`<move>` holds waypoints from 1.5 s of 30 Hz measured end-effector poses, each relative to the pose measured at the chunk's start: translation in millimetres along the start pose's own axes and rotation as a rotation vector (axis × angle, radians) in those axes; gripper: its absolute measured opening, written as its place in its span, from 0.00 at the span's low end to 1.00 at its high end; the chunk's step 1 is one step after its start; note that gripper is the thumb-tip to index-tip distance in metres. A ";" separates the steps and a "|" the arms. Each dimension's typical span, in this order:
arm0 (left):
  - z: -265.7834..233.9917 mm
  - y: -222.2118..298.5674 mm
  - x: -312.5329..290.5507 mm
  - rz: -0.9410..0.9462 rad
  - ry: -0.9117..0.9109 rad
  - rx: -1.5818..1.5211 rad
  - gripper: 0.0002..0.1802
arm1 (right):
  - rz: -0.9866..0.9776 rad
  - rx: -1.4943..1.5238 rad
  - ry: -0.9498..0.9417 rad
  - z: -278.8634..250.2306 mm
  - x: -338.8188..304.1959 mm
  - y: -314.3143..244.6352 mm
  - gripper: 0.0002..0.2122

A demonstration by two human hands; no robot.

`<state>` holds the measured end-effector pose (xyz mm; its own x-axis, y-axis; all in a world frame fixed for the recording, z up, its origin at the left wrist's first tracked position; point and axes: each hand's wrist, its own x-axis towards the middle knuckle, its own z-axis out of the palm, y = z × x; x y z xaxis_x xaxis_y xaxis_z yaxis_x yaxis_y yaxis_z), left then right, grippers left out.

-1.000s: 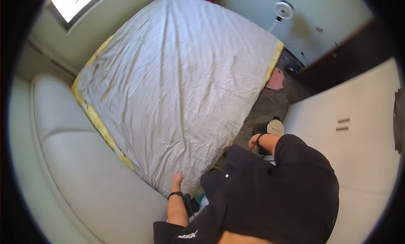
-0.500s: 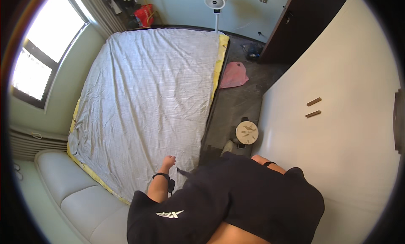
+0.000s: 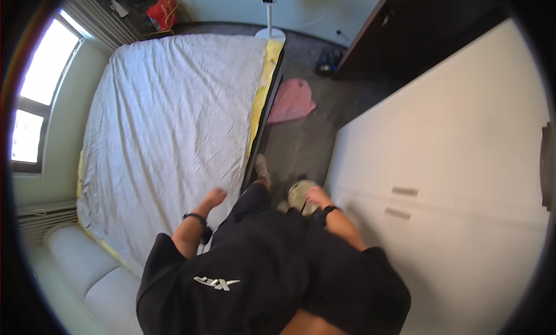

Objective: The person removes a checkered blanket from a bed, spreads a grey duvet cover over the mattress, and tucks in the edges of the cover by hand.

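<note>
Over the near right part of the bed, my left hand (image 3: 216, 196) hangs with its fingers curled in and nothing visible in them. A dark band with a small black device circles that wrist. My right hand (image 3: 317, 196) is in front of a round, pale-topped stool (image 3: 297, 191) and hides part of it; its fingers look loosely closed and I see nothing in them, though motion softens the outline. Whether it touches the stool I cannot tell. The bed (image 3: 174, 103) carries a wrinkled light grey cover, with yellow padding (image 3: 262, 92) showing along its edge.
A pink plastic bag (image 3: 292, 100) lies on the dark floor (image 3: 295, 144) between bed and white cabinet (image 3: 440, 161). Farther off stand a white fan (image 3: 270, 22) and a dark bag (image 3: 328, 61) near the dark door (image 3: 399, 34). My shoe (image 3: 262, 168) is beside the bed.
My body has moved forward along the gap, and the view has shifted. My right hand has swung out from beside my body to over the stool; my left stays over the bed.
</note>
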<state>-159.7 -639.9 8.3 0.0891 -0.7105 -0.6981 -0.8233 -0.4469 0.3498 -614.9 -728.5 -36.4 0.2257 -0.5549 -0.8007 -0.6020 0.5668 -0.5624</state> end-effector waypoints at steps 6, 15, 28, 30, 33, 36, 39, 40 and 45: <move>-41.1 -27.7 65.7 -0.419 -0.391 -0.168 0.20 | 0.036 0.009 0.079 -65.3 55.9 -98.3 0.12; -164.9 118.2 302.6 0.519 -0.007 0.553 0.18 | -0.066 0.135 0.283 -230.4 116.0 -144.1 0.12; -245.0 364.5 323.1 -0.239 0.240 -0.455 0.16 | 0.000 -0.270 -0.076 -458.2 313.3 -384.9 0.09; -263.8 384.4 321.0 -0.357 0.033 -0.760 0.14 | -0.143 -0.130 0.012 -503.9 355.1 -425.6 0.05; -197.3 334.3 360.2 -0.321 0.417 -1.059 0.08 | -0.215 -0.043 -0.312 -553.4 461.1 -506.8 0.09; -223.5 346.8 383.3 -0.501 0.194 -1.086 0.10 | -0.437 -1.205 -0.088 -537.4 503.5 -557.0 0.12; -180.8 320.4 429.7 -0.299 0.547 -0.219 0.17 | -0.533 -1.288 -0.206 -427.2 504.6 -650.0 0.12; -209.9 343.3 449.9 -0.658 0.471 -0.968 0.18 | -0.470 -1.331 -0.204 -414.2 527.1 -661.9 0.12; -210.2 390.9 515.1 -0.565 0.493 -1.663 0.22 | -0.567 -1.629 -0.679 -269.9 611.6 -690.6 0.24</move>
<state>-317.9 -1294.8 -83.3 0.5193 -0.2388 -0.8206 0.6839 -0.4597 0.5665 -268.0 -1623.6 -82.1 0.6216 0.0975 -0.7772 -0.3126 -0.8789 -0.3602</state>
